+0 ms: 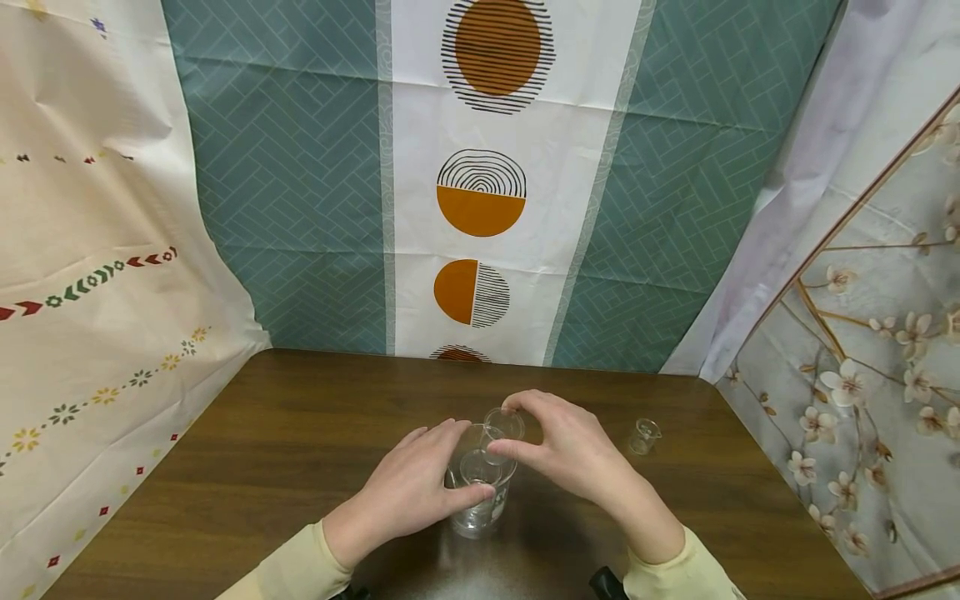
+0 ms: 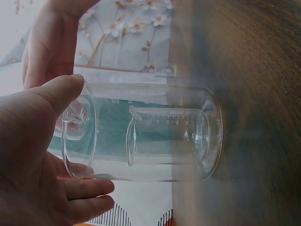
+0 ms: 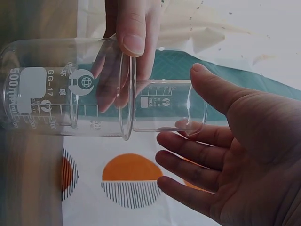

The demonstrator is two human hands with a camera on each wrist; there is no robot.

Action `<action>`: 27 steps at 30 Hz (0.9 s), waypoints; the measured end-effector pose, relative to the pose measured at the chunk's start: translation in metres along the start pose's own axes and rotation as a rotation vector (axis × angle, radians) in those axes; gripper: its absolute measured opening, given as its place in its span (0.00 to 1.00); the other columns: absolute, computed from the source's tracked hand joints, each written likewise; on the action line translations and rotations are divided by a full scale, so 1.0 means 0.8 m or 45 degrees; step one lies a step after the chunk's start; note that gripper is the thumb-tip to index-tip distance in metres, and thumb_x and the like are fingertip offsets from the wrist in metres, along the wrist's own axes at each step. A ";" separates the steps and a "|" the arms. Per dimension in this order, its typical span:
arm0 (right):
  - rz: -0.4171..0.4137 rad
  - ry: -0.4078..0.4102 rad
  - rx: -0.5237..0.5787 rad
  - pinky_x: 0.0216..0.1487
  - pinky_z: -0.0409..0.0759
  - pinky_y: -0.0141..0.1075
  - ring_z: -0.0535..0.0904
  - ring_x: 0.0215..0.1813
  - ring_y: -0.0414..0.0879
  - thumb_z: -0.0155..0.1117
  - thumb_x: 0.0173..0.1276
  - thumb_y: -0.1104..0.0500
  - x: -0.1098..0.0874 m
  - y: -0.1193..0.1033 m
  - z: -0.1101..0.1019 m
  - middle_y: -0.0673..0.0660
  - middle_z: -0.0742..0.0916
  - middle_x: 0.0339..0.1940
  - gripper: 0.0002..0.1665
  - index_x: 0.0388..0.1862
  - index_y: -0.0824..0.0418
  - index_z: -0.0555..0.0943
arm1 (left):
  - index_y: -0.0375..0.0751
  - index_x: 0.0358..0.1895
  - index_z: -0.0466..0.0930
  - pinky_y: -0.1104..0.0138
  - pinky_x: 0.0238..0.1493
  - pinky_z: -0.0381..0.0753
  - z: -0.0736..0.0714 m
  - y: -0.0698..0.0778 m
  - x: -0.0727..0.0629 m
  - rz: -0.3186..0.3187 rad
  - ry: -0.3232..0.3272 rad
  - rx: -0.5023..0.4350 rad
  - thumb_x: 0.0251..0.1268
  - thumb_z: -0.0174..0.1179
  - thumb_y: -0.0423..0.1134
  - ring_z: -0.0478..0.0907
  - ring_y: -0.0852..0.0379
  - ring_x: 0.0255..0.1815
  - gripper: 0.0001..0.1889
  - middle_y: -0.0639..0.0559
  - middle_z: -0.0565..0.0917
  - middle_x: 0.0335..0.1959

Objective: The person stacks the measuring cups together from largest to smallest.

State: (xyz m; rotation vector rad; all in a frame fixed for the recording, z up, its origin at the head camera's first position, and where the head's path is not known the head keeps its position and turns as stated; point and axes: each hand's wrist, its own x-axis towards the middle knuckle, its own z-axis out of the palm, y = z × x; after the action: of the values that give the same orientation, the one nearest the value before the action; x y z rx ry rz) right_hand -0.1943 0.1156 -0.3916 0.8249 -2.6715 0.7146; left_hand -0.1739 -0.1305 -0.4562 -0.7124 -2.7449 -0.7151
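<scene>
A large glass beaker [image 1: 472, 525] marked 500 ml stands upright on the table. My left hand [image 1: 416, 483] holds it near the rim, thumb on one side and fingers on the other. Inside sits a medium glass beaker [image 2: 164, 141] with a spout and printed scale. At the large beaker's mouth, my right hand [image 1: 566, 442] pinches a smaller beaker [image 3: 157, 108] by its rim between thumb and index finger. That one is upright, its base right at the large rim, and the other right fingers are spread out.
A tiny glass beaker [image 1: 644, 437] stands on the brown wooden table [image 1: 300, 442], to the right of my right hand. Patterned cloths hang around it: a green and white one [image 1: 300, 208] behind, a cream one [image 1: 97, 333] left, a floral one [image 1: 885, 400] right.
</scene>
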 end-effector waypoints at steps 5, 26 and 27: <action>-0.016 -0.017 -0.013 0.58 0.86 0.50 0.87 0.58 0.43 0.81 0.68 0.34 0.000 0.000 0.002 0.41 0.90 0.55 0.28 0.58 0.46 0.87 | 0.45 0.73 0.78 0.49 0.75 0.74 0.000 -0.001 0.000 0.004 0.001 0.006 0.67 0.70 0.71 0.82 0.54 0.62 0.42 0.57 0.84 0.62; -0.097 -0.090 -0.053 0.54 0.87 0.48 0.86 0.56 0.40 0.80 0.69 0.34 0.004 -0.001 0.007 0.43 0.91 0.53 0.27 0.58 0.48 0.89 | 0.47 0.72 0.78 0.49 0.74 0.75 -0.002 0.000 -0.002 0.019 0.002 -0.007 0.67 0.70 0.72 0.82 0.55 0.59 0.41 0.60 0.84 0.60; -0.106 -0.091 -0.058 0.53 0.87 0.47 0.86 0.55 0.41 0.80 0.69 0.34 0.004 -0.001 0.007 0.43 0.91 0.53 0.27 0.57 0.48 0.89 | 0.47 0.72 0.78 0.49 0.74 0.75 -0.002 0.000 -0.002 0.017 0.000 -0.006 0.67 0.70 0.72 0.82 0.55 0.59 0.41 0.60 0.84 0.60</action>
State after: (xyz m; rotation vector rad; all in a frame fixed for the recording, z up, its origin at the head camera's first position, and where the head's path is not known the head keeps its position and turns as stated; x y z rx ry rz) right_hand -0.1975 0.1106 -0.3950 0.9609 -2.6867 0.6138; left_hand -0.1721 -0.1320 -0.4553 -0.7313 -2.7364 -0.7195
